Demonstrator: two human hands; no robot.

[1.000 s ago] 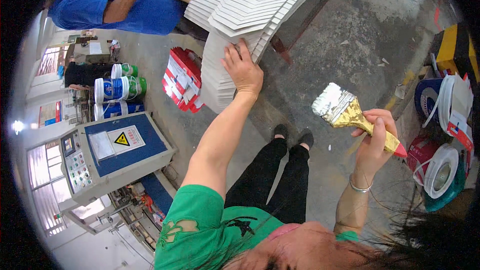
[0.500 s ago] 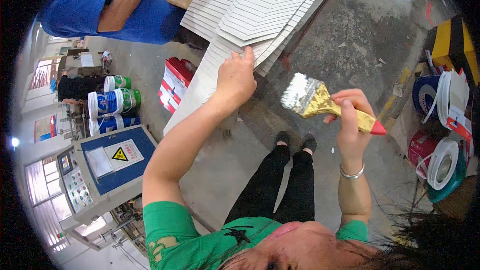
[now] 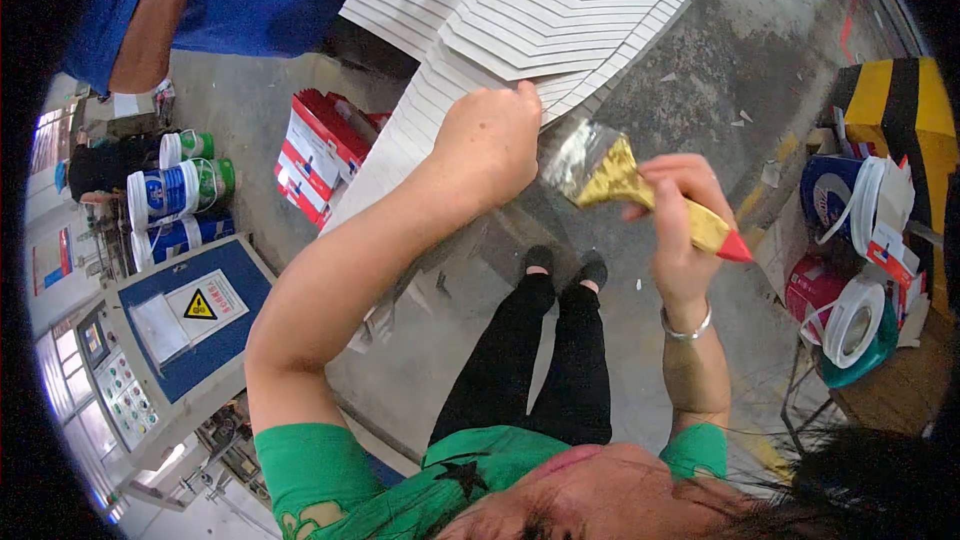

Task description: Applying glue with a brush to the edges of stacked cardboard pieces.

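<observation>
White sheets (image 3: 540,15) lie fanned in overlapping rows, their edges forming dark bent lines. My left hand (image 3: 487,145) is at the near edge of the upper layer, its fingers curled down against the sheets. The fingertips are mostly hidden, and one finger points at the layer's edge. My right hand (image 3: 683,220) is closed round the handle of a paintbrush (image 3: 612,178), which is yellow with a red end. White-coated bristles point left, just right of my left hand, and are blurred by motion. I cannot tell whether they touch the sheets.
A person in blue (image 3: 250,5) stands at the far left. Below the sheets is a red and white box (image 3: 315,155). A control cabinet (image 3: 195,315) and several buckets (image 3: 160,195) are on the left. More buckets (image 3: 855,320) and a yellow-black block (image 3: 885,105) stand right.
My left hand's fingers have curled in from a flatter reach over the sheets. The paintbrush in my right hand has come closer to the left hand and the sheets. The view has shifted.
</observation>
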